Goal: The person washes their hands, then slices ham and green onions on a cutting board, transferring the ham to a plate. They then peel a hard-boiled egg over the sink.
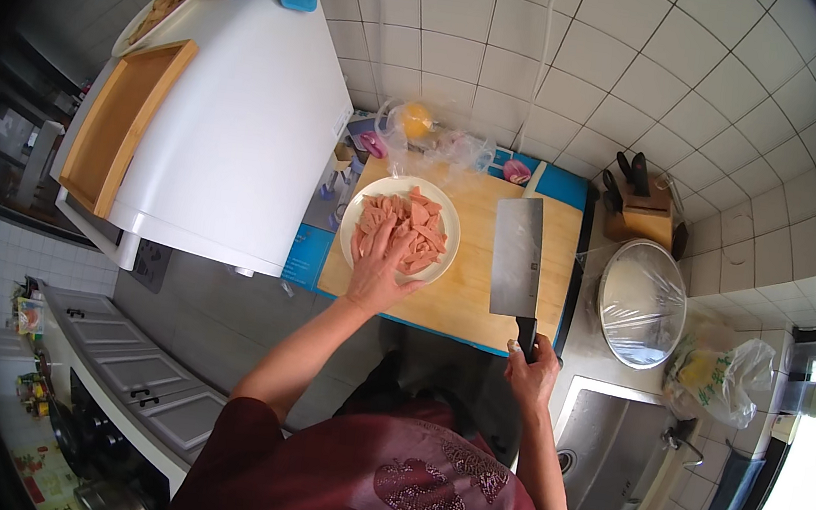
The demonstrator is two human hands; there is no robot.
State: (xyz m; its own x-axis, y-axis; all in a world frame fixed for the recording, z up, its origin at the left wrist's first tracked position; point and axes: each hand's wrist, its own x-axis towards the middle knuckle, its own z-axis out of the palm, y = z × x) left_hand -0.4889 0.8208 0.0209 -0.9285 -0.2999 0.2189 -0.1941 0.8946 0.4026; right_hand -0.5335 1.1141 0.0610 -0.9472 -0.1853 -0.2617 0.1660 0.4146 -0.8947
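A cream plate (452, 249) heaped with pink slices of sausage or ham (423, 219) stands on the left part of the wooden cutting board (471, 262). My left hand (380, 271) reaches over the plate's near rim, its fingers spread on the slices; what lies under the fingertips is hidden. At the board's right side, my right hand (534, 371) grips the black handle of a cleaver (517, 256). The broad blade points away from me over the board, apart from the plate.
Behind the board lie a clear plastic bag (458, 147) and a pinkish-purple onion piece (516, 171). A white appliance (233, 129) stands left. To the right are a knife block (643, 210), a film-covered bowl (642, 304) and a sink (594, 442).
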